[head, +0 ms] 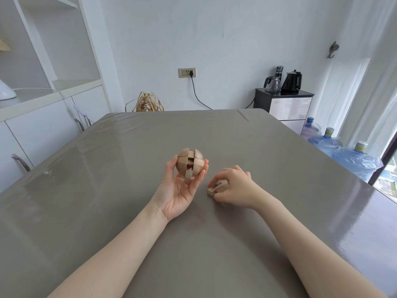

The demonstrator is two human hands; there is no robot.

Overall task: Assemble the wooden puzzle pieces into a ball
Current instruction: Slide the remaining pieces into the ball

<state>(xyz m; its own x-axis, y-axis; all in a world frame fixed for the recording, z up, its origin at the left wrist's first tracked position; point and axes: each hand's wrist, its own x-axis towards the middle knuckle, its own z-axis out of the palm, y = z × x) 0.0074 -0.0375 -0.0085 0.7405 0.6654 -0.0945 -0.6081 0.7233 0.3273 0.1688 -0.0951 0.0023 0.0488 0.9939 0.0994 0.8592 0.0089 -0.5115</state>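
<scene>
A partly built wooden ball (190, 163), light wood with open slots in its face, rests in the fingertips of my left hand (182, 190), held palm-up above the grey table (129, 190). To its right my right hand (234, 187) lies on the table with fingers curled around a loose notched wooden piece (214, 188). The piece's pale end sticks out to the left of my fingers and touches the tabletop; the rest is hidden under the hand.
White cabinets and shelves stand along the left. A woven straw object (148, 103) sits beyond the table's far edge. A black stand with kettles (283, 100) and several blue water jugs (343, 151) are at the right by the window.
</scene>
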